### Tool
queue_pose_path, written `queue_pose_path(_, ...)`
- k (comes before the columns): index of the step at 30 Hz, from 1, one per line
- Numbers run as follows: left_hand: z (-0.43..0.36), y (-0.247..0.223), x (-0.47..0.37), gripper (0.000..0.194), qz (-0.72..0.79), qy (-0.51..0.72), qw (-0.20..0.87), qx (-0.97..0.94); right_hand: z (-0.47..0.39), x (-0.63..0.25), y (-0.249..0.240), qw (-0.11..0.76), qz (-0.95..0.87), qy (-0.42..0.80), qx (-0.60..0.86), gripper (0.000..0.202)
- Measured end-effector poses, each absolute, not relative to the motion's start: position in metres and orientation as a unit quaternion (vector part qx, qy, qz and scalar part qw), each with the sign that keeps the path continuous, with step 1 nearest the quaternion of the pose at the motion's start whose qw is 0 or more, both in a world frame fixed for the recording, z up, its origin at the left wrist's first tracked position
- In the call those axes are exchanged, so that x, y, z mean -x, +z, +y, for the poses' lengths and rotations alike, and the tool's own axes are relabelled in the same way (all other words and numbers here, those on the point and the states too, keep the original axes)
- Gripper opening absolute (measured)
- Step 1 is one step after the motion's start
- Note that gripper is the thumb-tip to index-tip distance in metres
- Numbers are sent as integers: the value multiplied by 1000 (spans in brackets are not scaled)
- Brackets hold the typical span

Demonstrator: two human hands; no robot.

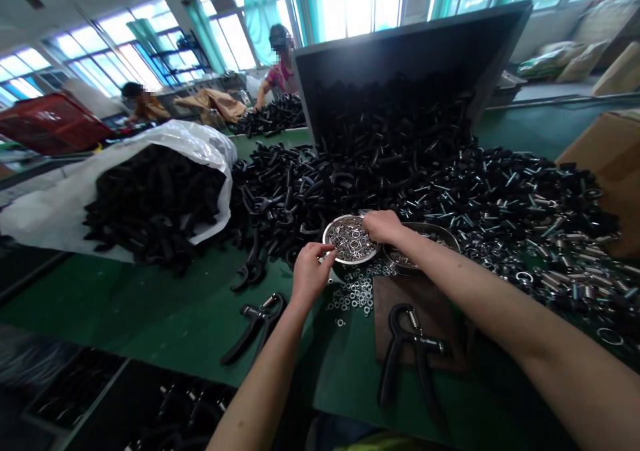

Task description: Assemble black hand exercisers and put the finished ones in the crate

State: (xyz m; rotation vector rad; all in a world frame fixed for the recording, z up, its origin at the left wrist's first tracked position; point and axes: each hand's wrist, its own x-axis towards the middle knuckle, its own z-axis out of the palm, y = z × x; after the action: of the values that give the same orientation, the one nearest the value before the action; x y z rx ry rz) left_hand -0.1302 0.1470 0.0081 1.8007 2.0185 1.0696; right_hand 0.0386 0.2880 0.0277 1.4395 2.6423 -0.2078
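Observation:
A round metal bowl (347,262) full of small shiny metal parts stands before me. My right hand (383,226) is closed at its right rim, fingertips mostly hidden. At the bowl's left rim my left hand (311,271) is closed, thumb and forefinger nearly together; anything between them is too small to make out. Loose nuts (357,291) lie scattered just below the bowl. One black hand grip strengthener (417,341) with a spring rests on a brown board (387,291). Another hand grip strengthener (257,321) lies left, partly behind my left forearm.
A second metal dish (440,230) sits partly under my right forearm. Black handles (285,184) heap behind, spilling from a tilted grey bin (400,58). Bolts and springs (565,278) pile right, near a cardboard box (607,164). A white bag (193,138) lies left. Two people work beyond.

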Motion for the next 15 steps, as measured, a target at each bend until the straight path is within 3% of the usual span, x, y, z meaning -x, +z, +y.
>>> queue_pose_path(6, 208, 14, 124, 21, 698, 232, 46, -676, 283, -46, 32, -1, 865, -95, -492, 13)
queue_pose_path(15, 273, 13, 96, 19, 668, 131, 83, -728, 247, -87, 44, -163, 836, -192, -487, 20)
